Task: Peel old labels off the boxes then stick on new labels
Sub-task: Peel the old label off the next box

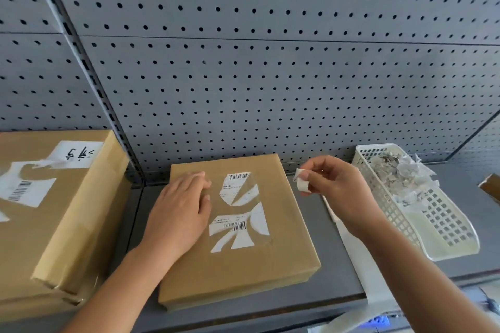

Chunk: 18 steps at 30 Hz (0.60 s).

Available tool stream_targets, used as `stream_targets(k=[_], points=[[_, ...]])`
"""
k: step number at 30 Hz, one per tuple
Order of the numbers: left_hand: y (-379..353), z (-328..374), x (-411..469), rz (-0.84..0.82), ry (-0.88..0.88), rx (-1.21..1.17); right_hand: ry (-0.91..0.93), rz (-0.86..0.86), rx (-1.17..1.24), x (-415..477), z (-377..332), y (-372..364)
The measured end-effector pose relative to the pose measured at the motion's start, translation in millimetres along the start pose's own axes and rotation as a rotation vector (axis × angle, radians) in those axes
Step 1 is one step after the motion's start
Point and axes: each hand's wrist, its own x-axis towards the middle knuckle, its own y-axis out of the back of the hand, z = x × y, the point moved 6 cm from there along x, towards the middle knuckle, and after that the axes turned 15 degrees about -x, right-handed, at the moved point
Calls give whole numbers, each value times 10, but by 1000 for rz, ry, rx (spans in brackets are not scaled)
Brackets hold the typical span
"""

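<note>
Flat brown cardboard box (235, 238) lies centre on grey shelf (334, 278), white barcode label (239, 213) torn to ragged patches; taller box (54, 219) at left, second label (25, 190) partly torn.

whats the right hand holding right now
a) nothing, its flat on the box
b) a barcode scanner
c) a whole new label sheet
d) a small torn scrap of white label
d: the right hand pinches a small white label scrap in the air between the box and the white basket of peeled scraps, while the left hand rests flat on the box.
</note>
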Motion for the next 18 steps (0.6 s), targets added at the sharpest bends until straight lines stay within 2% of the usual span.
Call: stream_targets(k=[11,18], points=[[5,116,43,-9,13,-58,-80,32,18,-120,137,317],[-55,209,67,-44,-18,-139,-107,166,-96,-118,293,735]])
